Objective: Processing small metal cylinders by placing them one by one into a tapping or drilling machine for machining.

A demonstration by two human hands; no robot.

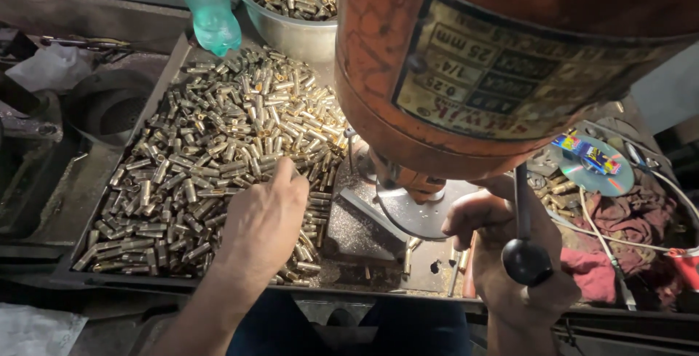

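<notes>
left hand (263,218) rests on brass tubes (211,152); right hand (502,247), perhaps empty.

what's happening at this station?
A person sits at an orange bench drill press. The left hand reaches into a tray heaped with small brass tubular parts, fingers down among them. The right hand is by the feed lever with its black ball knob, beside the round work plate under the spindle. A steel bowl holds more brass parts; a green plastic bottle stands next to it.
</notes>
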